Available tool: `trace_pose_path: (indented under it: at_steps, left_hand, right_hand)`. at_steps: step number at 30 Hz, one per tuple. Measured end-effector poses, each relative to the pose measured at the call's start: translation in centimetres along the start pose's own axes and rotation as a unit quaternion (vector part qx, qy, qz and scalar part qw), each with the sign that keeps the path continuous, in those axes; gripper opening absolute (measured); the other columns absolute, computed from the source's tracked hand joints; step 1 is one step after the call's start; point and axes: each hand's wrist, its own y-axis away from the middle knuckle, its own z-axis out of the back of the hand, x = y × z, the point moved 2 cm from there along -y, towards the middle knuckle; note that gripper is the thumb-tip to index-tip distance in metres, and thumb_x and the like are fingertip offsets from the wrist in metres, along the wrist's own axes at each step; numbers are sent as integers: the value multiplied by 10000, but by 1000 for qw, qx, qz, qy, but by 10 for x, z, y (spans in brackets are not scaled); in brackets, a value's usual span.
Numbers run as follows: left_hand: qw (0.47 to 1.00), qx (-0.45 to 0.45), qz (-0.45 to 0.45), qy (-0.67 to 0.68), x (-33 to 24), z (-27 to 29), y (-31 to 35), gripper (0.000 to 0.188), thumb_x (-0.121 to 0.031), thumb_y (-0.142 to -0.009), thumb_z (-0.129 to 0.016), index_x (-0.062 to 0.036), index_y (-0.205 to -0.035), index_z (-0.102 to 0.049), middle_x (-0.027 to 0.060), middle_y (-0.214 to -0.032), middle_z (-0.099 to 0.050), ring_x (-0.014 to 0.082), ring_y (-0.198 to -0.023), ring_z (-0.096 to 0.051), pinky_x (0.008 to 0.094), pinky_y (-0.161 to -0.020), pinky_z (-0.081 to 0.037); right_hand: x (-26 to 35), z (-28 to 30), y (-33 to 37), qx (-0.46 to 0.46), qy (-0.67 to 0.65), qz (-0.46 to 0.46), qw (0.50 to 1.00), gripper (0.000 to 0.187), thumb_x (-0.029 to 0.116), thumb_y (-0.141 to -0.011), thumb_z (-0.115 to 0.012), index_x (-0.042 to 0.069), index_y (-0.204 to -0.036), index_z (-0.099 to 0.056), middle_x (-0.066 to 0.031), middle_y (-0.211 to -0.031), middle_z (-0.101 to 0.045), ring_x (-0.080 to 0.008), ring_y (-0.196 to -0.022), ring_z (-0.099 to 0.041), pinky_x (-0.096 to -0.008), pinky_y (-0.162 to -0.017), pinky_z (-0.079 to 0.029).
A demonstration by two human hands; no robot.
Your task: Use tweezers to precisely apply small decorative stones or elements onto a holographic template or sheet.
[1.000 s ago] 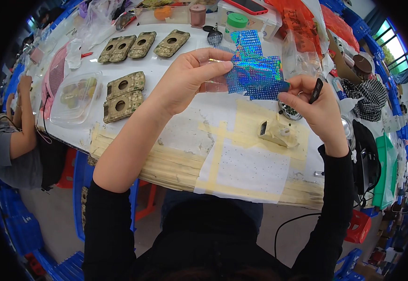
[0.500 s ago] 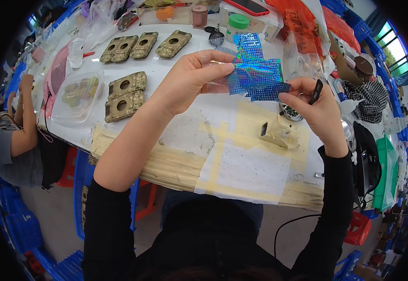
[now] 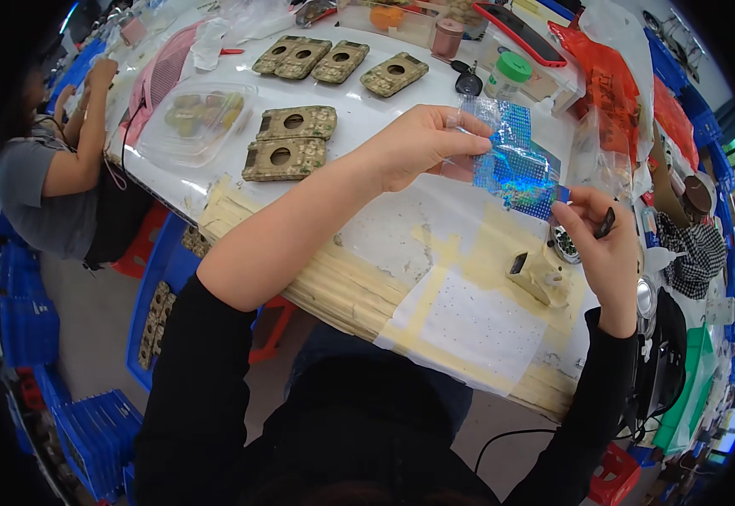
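Observation:
A shiny blue holographic sheet [image 3: 519, 173] is stretched between my hands above the table. My left hand [image 3: 435, 145] pinches its left side between thumb and fingers. At the lower right corner, my right hand [image 3: 597, 240] grips the sheet with thumb and forefinger. A slim black tool [image 3: 606, 223], perhaps tweezers, sticks out between the right hand's fingers; most of it is hidden. Below the hands stands a small block wrapped in masking tape [image 3: 539, 278]. Partly behind the right hand is a round dish of small dark bits [image 3: 563, 244].
White paper dotted with tiny specks [image 3: 469, 325] is taped at the table edge. Camouflage toy tank hulls [image 3: 286, 150] lie left and far. Nearby are a clear fruit box [image 3: 195, 122], green-lidded jar [image 3: 509, 74], keys [image 3: 468, 80] and red-cased phone [image 3: 519, 34]. A person [image 3: 64, 169] sits left.
The view has turned, so the table and its things appear shifted right. The sheet now slants more steeply down toward my right hand. Both hands keep their hold on it.

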Motion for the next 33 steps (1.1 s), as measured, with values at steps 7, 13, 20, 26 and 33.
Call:
trace_pose_path:
  at_steps: [7,13,20,26,33]
  left_hand:
    - [999,-33,27,7,2,2,-2,256,-289,-912,-611,-89,-1070,-629,-25,-919,-646,67,-823,-615,277,-769,-527]
    - [998,-49,45,2,4,5,-4,248,-326,-920,-598,-103,-1024,-634,-44,-864,-625,56,-783,-598,275,-743,-527]
    - [998,-55,36,2,0,2,-1,255,-328,-931,-577,-98,-1027,-633,-30,-845,-623,66,-768,-604,269,-744,-522]
    - [999,-40,22,2,2,5,-4,242,-309,-939,-564,-97,-1033,-632,-12,-880,-650,78,-808,-627,283,-767,-523]
    - [999,-44,21,7,4,6,-4,251,-314,-932,-576,-84,-1008,-639,-11,-893,-642,86,-808,-610,287,-761,-528]
  right_hand:
    - [-6,2,1,-11,-19,2,1000,155,79,-847,-676,-41,-938,-640,32,-706,-606,21,-559,-401,-164,-478,-254]
    - [0,3,3,-10,-48,6,999,136,58,-861,-654,-50,-943,-636,12,-765,-622,-2,-660,-522,-153,-570,-363]
    - [0,26,6,-65,-61,10,996,141,48,-866,-653,-48,-967,-631,8,-799,-626,-2,-659,-510,-152,-566,-355]
    - [-3,38,7,-132,-68,7,989,144,37,-874,-641,-41,-993,-626,10,-814,-616,2,-622,-472,-151,-525,-315]
    - [-5,41,7,-140,-43,14,989,183,56,-881,-637,-49,-1031,-629,-11,-828,-634,-20,-676,-518,-164,-584,-363]
